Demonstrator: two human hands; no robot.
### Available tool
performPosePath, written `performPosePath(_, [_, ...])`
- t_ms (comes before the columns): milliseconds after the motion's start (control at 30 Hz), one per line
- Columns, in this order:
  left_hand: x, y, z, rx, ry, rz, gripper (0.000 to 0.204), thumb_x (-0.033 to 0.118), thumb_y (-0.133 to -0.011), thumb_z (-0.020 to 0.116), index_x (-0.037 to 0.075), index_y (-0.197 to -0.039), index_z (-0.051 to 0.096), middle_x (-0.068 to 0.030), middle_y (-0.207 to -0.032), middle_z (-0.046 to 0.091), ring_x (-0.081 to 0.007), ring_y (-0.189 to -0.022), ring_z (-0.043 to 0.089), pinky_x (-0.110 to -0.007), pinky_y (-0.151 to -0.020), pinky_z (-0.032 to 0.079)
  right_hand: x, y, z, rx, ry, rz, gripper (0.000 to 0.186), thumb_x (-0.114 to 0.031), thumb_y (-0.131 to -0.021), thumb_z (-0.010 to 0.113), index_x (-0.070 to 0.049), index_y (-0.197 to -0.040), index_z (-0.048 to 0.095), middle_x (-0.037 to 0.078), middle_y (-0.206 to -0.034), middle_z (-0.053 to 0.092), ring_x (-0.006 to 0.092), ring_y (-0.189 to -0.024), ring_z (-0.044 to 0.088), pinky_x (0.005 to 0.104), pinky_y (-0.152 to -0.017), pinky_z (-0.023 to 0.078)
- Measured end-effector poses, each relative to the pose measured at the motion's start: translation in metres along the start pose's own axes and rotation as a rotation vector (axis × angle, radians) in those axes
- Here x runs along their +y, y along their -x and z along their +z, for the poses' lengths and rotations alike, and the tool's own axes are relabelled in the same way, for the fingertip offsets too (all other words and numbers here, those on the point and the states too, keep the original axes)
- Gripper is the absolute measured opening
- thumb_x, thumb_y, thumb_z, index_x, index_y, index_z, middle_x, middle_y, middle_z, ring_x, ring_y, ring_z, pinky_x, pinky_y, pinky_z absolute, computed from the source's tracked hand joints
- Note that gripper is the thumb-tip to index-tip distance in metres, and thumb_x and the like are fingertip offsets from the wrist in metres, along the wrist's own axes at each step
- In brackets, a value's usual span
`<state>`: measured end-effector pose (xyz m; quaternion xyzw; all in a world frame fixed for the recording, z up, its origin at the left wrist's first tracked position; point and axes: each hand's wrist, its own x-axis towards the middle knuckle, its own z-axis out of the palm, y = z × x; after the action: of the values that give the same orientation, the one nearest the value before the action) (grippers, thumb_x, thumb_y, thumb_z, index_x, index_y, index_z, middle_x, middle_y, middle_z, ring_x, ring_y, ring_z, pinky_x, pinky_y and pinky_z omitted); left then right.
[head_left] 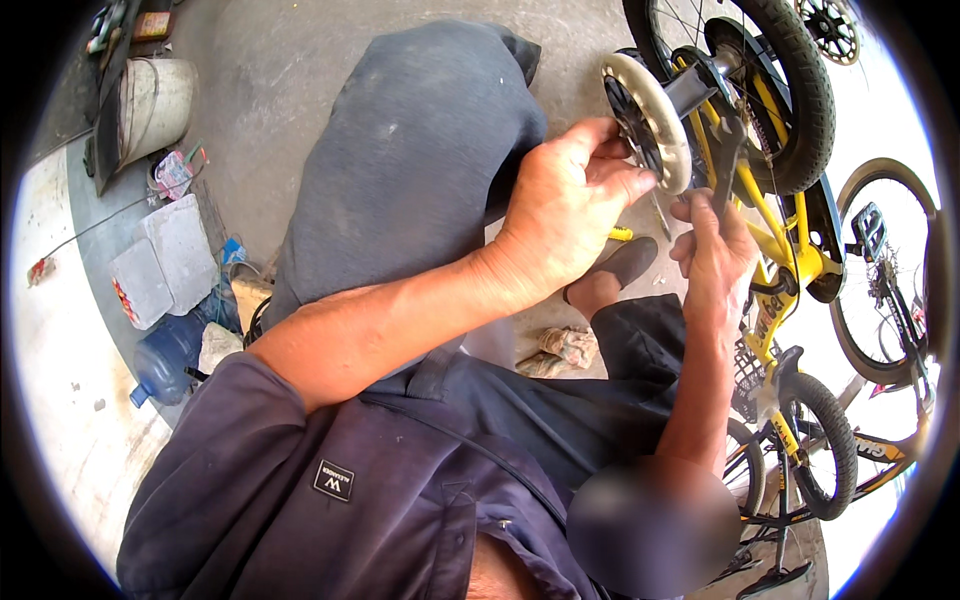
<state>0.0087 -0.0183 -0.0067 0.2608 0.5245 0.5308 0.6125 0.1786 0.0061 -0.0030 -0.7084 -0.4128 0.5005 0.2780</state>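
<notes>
A small training wheel with a pale tyre and black centre (672, 140) stands at the rear of a yellow bicycle (798, 270), beside its big black rear tyre (810, 120). My left hand (560, 205) grips the small wheel, thumb at its lower edge and fingers curled at its side, partly hidden. My right hand (716, 245), just to the right and below, is closed round a dark flat metal tool, apparently a wrench (730, 165), which points up alongside the yellow frame. A yellow-handled tool (620, 233) lies below the small wheel.
Another bicycle (850, 340) stands at right, with more wheels below it. At left are a whitish bucket (155, 110), grey slabs (180, 250), a blue water jug (160, 365) and a cable. Work gloves (560, 350) lie on the concrete floor (260, 60) near my sandalled foot.
</notes>
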Motion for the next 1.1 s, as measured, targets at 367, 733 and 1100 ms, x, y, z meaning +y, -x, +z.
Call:
performPosePath(367, [-0.006,-0.003,0.003,0.052,-0.268,0.176,0.022,0.006,-0.085,0.067,-0.004,-0.103,0.06,-0.0175,-0.087,0.066,-0.0295,-0.078,0.067,-0.038,-0.071,0.051,0.002,0.002,0.004,-0.022,-0.053,-0.068,0.024,-0.021,-0.097,0.061,0.001,-0.108,0.065,0.007,-0.08,0.066,0.0055,-0.054,0.051,0.018,-0.046,0.035])
performPosePath(733, [0.0,-0.001,0.005,0.043,-0.401,0.148,0.022,0.005,-0.088,0.064,-0.005,-0.107,0.058,-0.0143,-0.093,0.064,-0.0225,-0.083,0.062,-0.034,-0.074,0.051,-0.002,0.004,0.01,-0.052,-0.048,-0.163,0.021,-0.018,-0.097,0.061,-0.001,-0.108,0.066,0.006,-0.08,0.067,0.0043,-0.055,0.05,0.0181,-0.048,0.038])
performPosePath(1100, [0.005,0.002,0.011,0.062,-0.226,0.072,0.021,0.004,-0.089,0.062,-0.005,-0.107,0.058,-0.0116,-0.085,0.066,-0.0171,-0.076,0.062,-0.032,-0.07,0.05,-0.025,0.001,-0.008,-0.01,0.131,-0.15,0.018,-0.018,-0.095,0.064,-0.004,-0.104,0.07,0.001,-0.071,0.064,0.0035,-0.056,0.05,0.0203,-0.052,0.041])
